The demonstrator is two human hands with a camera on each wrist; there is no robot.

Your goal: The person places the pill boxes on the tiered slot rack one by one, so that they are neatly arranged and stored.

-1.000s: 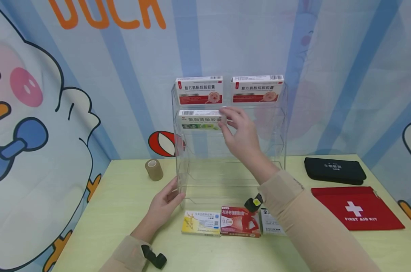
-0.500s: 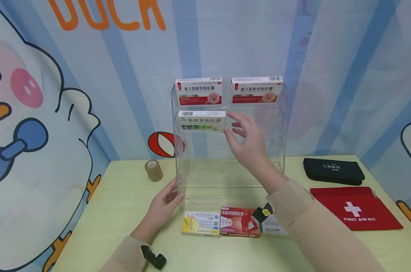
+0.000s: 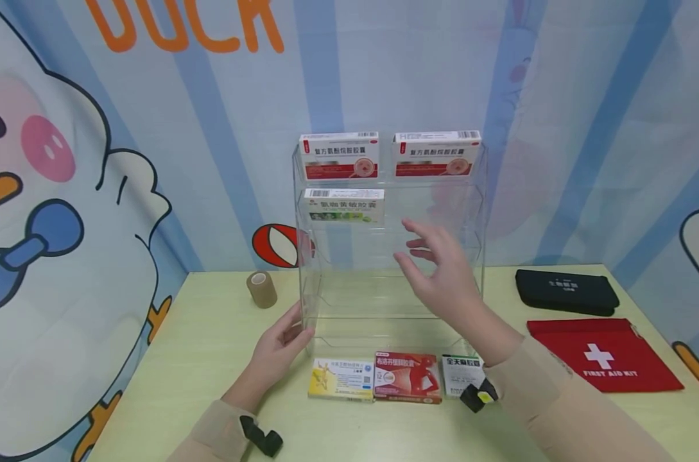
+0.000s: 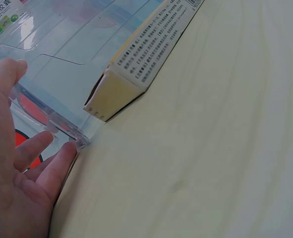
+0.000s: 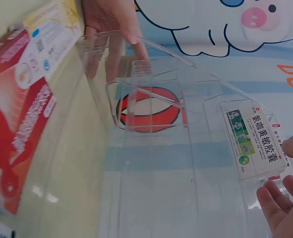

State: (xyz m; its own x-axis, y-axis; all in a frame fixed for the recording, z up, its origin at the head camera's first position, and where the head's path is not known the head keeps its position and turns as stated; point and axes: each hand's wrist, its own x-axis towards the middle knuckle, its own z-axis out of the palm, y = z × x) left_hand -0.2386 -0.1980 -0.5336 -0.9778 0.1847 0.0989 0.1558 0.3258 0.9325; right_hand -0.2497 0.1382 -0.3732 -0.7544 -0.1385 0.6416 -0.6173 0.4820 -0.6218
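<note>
Clear plastic forms the rack [image 3: 378, 328], its left side held between the thumb and fingers of the left hand [image 3: 276, 350]. The right hand [image 3: 444, 273] has its fingers parted and free. Up and left of those fingertips stands the white-and-green box [image 3: 345, 206] (a barcode [image 3: 320, 193] on top); below them, the red box [image 3: 404, 377] rests on the bench [image 3: 355, 430].

Your flat white-and-green cardboard box [image 3: 345, 208] sits left in the clear plastic rack [image 3: 372, 317], behind the flat red cardboard box [image 3: 405, 377].
</note>
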